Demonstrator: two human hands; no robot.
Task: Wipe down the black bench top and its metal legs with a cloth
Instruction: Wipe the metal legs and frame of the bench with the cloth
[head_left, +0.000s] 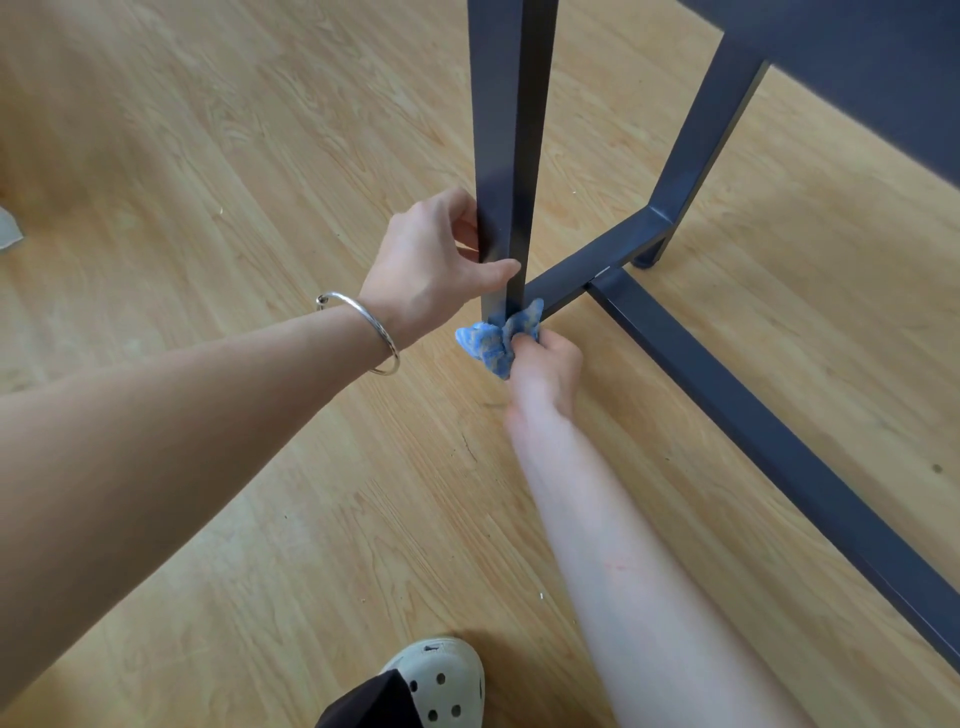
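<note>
A dark metal bench leg (506, 130) stands upright in the middle of the view. My left hand (431, 260), with a silver bangle on the wrist, grips the leg's lower part with thumb and fingers around it. My right hand (545, 364) holds a bunched blue cloth (496, 338) pressed against the foot of that leg, at floor level. The underside edge of the black bench top (872, 67) shows at the upper right. A second leg (701, 150) stands behind, joined by a low crossbar (587, 267).
A long floor rail (769, 441) of the frame runs from the crossbar toward the lower right. The wooden floor (234, 156) stretches to the left. My foot in a pale clog (441, 680) is at the bottom edge.
</note>
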